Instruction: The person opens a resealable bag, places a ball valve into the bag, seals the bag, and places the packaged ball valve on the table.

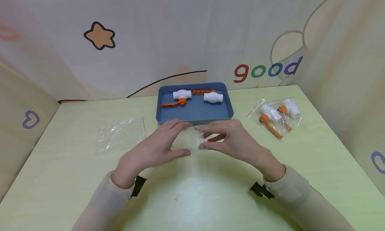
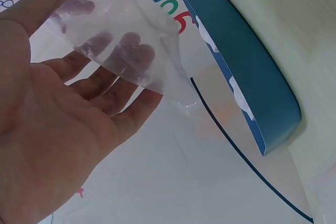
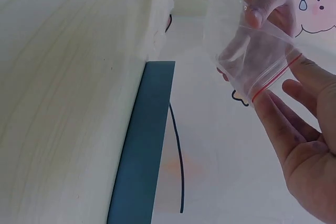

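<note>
A clear zip bag point(image 1: 188, 139) is held up between the two hands above the table, just in front of the blue tray. My right hand point(image 1: 230, 137) grips it by the mouth, where a red zip line shows in the right wrist view, with thumb and fingers point(image 3: 273, 116) at either end of that line. My left hand point(image 1: 156, 146) is at the bag's other side, thumb apart from the fingers. Through the plastic point(image 2: 142, 19) in the left wrist view, fingertips show behind the bag; the left fingers are loosely bent and touch it.
The blue tray point(image 1: 195, 116) holds white ball valves point(image 1: 182, 94) point(image 1: 213, 97) with orange handles. On the right lie bagged valves point(image 1: 270, 112), also white and orange. Another clear zip bag point(image 1: 120, 136) lies flat on the left. A printed curtain point(image 1: 168, 40) hangs behind the table.
</note>
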Motion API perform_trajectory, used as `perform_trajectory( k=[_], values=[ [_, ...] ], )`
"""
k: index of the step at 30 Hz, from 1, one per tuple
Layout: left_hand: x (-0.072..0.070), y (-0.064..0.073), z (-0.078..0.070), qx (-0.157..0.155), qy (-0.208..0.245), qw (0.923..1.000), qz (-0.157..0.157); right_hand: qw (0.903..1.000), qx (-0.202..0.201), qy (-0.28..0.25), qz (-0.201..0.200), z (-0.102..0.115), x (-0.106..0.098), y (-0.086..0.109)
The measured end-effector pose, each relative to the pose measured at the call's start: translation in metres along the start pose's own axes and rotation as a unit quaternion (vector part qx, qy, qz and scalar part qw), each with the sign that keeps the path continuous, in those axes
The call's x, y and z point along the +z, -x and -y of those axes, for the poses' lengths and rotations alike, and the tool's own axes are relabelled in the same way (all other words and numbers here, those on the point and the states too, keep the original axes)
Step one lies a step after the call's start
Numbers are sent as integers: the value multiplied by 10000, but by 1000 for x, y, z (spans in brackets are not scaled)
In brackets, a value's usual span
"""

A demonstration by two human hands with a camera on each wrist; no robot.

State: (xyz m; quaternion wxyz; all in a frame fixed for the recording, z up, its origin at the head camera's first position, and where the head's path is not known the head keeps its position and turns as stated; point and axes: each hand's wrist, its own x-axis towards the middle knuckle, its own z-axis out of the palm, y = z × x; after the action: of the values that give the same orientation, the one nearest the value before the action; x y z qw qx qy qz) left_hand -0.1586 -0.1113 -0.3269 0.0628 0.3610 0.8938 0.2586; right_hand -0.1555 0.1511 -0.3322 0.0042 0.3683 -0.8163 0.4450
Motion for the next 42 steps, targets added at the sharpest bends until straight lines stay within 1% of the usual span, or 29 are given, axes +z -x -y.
perform_trajectory(
  k=[8, 13, 16, 21, 26, 30, 35, 39, 42],
  values=[
    [0, 0, 6, -66, 123, 9999, -100, 9996, -180, 160, -127, -1, 1, -1],
    [0, 1, 10, -170, 165, 9997, -117, 9988, -306, 331, -206, -1, -2, -2],
    [0, 0, 12, -272, 165, 9994, -99, 9980, -295, 491, -278, -2, -6, -2],
    [0, 1, 15, -426, 135, 9990, -67, 9968, 9, 719, -351, -5, -14, -3],
    [0, 1, 17, -454, 87, 9989, -53, 9938, 576, 860, -409, -11, -18, -5],
    [1, 0, 18, -545, 57, 9985, 24, 9898, 983, 948, -400, -17, -19, -9],
    [2, -2, 19, -570, 26, 9983, 93, 9856, 1296, 1009, -398, -26, -20, -15],
    [4, -3, 21, -658, -64, 9976, 200, 9827, 1436, 1112, -349, -35, -22, -22],
    [6, -5, 21, -655, -168, 9973, 275, 9796, 1573, 1213, -304, -44, -27, -28]
  ],
)
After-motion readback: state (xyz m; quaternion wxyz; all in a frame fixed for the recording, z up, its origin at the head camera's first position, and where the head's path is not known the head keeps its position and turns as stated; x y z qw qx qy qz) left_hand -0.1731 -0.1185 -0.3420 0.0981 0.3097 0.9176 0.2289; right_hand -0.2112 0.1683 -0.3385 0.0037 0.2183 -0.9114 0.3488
